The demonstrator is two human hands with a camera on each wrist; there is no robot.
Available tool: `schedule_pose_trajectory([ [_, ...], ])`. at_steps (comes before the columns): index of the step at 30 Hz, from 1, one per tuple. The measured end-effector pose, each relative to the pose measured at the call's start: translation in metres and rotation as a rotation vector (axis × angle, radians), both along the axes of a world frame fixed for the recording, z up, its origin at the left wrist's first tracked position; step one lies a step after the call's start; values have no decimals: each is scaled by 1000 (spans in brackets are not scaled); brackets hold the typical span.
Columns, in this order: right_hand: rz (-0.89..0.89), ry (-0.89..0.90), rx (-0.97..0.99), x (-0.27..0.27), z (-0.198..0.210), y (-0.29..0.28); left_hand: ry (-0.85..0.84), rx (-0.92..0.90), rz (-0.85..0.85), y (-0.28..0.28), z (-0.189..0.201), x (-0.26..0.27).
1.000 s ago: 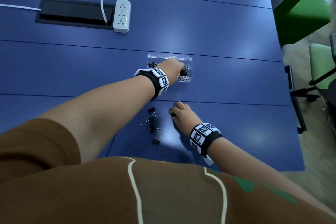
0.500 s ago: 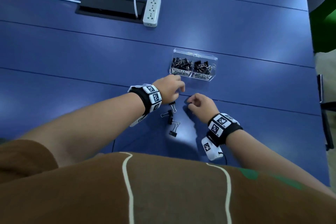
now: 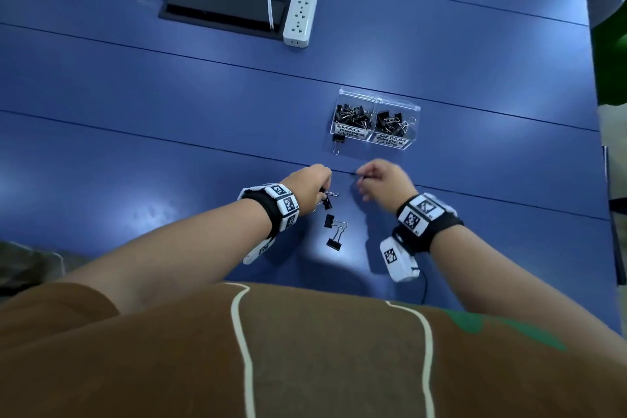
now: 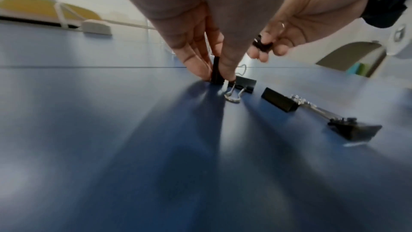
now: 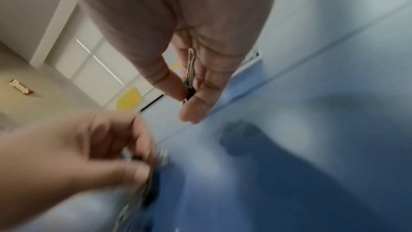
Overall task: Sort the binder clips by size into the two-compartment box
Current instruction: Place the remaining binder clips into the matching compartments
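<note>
— Blue desk (image 3: 169,132) fills the head view, crossed by thin seams. What sits on it?

— A clear two-compartment box (image 3: 376,119) lies well ahead of both hands. Its left compartment is labelled small binder clips, its right one medium binder clips, and both hold black clips. One stray clip (image 3: 338,142) lies on the desk touching the box's front left corner.

— Where are the hands?

— Both are near each other, between the box and the person's body. The left hand (image 3: 310,188) points its fingers (image 4: 196,59) down at the desk and pinches a black binder clip (image 4: 217,72) standing on the surface. The right hand (image 3: 385,180) is raised just above the desk, thumb and fingers (image 5: 200,94) pinching a small binder clip (image 5: 189,84), its wire handles lying against the palm.

— Any clips left loose?

— Two more clips (image 3: 334,231) lie just behind the left hand's, close to the body.

— Anything else?

— A white power strip (image 3: 300,17) rests at the far side beside a black cable hatch (image 3: 217,5). Both wrists wear bands with black-and-white markers.
</note>
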State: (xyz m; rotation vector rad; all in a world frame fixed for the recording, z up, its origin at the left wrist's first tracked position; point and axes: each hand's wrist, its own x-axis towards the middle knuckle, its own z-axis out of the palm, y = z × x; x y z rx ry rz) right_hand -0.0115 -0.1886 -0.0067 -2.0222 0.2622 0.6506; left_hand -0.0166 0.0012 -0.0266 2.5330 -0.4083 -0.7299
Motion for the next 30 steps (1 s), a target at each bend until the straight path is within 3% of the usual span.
schedule_pose_trajectory([
  [4, -78, -368, -230, 53, 24, -27, 26, 6, 90, 5, 1, -3],
  [8, 69, -427, -440, 84, 36, -37, 42, 56, 68, 7, 2, -4],
  [12, 189, -538, -584, 78, 38, -19, 8, 39, 134, 11, 2, -4],
  [15, 483, -561, -540, 64, 23, 11, -32, -44, 134, 14, 1, -6],
  [17, 721, -456, -533, 57, 5, 29, -36, -26, 86, 14, 2, -8],
  [19, 833, -362, -589, 55, -8, 39, -26, 18, 56, 12, 4, -9],
  [24, 737, -388, -664, 44, -17, 41, 50, 108, 159, 7, 10, -10],
  [30, 644, -386, -616, 39, -25, 25, 70, 104, 183, -2, 3, -14],
])
